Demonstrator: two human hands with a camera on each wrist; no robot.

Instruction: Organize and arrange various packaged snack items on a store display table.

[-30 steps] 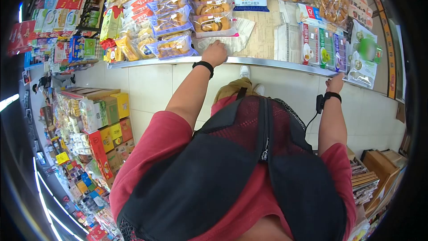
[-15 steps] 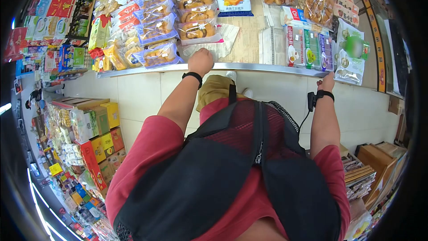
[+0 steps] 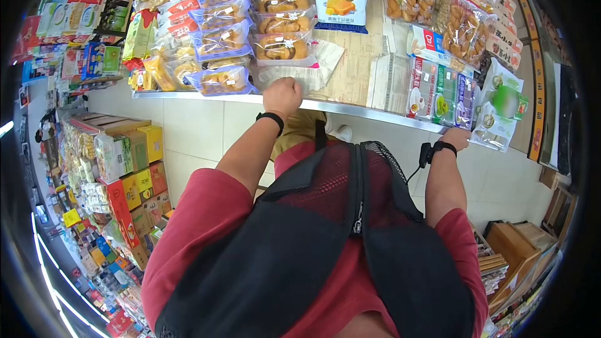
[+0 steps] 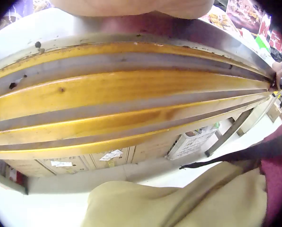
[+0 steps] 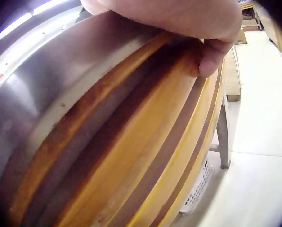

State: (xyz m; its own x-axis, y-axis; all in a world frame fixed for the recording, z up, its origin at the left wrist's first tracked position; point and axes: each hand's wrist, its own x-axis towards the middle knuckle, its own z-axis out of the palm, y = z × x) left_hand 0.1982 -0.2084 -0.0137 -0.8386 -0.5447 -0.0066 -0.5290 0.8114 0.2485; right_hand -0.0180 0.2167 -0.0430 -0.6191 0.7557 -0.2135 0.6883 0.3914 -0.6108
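My left hand (image 3: 283,96) rests in a fist-like curl on the metal front edge (image 3: 369,111) of a display table. In the left wrist view its heel lies over that edge, above yellow wooden slats (image 4: 131,90). Newspaper (image 3: 344,75) and a row of bagged brown breads (image 3: 283,47) lie just beyond it. My right hand (image 3: 456,138) grips the edge farther right, one fingertip (image 5: 209,64) bent down onto the slatted front. Close by it are red, green and purple packs (image 3: 443,94) and a white-and-green bag (image 3: 498,103).
Purple-bagged breads (image 3: 222,80) line the table's left part. A white bag with an orange picture (image 3: 341,3) lies behind the newspaper. Stacked boxes (image 3: 134,181) stand on the floor at left, a wooden cabinet (image 3: 510,250) at right. Cartons (image 4: 107,158) sit under the table.
The head view has shifted and tilted, so the table's right end sits lower. My left hand has drawn back slightly toward the edge, its fingers more curled. My right hand stays at the edge.
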